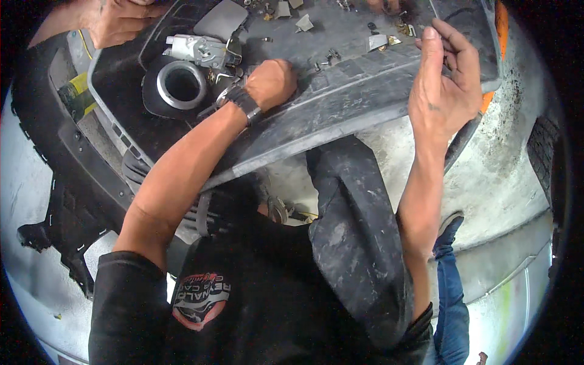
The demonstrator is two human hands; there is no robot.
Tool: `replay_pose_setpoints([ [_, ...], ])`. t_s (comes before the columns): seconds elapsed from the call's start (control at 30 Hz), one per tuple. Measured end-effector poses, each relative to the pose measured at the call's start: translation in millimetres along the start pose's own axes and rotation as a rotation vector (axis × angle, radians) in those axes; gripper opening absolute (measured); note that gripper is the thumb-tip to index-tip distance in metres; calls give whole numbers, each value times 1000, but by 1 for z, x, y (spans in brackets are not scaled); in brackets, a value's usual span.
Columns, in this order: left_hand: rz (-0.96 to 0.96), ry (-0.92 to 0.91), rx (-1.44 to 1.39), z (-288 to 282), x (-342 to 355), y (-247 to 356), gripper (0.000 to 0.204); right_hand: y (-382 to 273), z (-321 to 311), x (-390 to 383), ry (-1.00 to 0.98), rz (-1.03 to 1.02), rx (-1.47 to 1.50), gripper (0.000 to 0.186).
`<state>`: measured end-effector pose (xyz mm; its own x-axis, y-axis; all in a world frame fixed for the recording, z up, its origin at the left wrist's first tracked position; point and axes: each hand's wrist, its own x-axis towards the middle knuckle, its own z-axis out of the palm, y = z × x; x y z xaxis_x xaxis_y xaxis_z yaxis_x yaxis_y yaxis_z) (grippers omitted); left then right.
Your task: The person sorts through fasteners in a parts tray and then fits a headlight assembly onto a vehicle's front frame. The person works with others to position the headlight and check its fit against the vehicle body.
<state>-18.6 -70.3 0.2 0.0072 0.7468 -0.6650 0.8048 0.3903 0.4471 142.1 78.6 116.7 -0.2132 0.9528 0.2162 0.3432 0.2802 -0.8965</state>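
Observation:
My left hand, with a watch on its wrist, is curled closed at the near side of a dark plastic tray top. What its fingers hold, if anything, is hidden. Just left of it sits a silver metal mechanism, beside a round opening with a grey rim. Over the tray's right end, my right hand is raised with thumb and fingers pinched together. Anything in that pinch is too small to make out. Small screws lie between my two hands.
Loose brackets and small metal bits are scattered on the tray. A grey flat piece lies behind the mechanism. Another person's hand rests at the far left edge. Orange strips run along the right side.

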Motion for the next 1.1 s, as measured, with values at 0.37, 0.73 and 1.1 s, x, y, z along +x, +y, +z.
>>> replay_pose_setpoints([
  [0.37, -396, 480, -601, -28, 24, 25, 65, 13, -6, -2, 147, -154, 167, 19],
  [0.73, -595, 489, -591, -20, 58, 0, 65, 5, -31, 15, 350, -62, 254, 22],
  [1.1, -705, 14, -1711, -26, -21, 4, 31, 10, -89, 35, 465, -14, 369, 16],
])
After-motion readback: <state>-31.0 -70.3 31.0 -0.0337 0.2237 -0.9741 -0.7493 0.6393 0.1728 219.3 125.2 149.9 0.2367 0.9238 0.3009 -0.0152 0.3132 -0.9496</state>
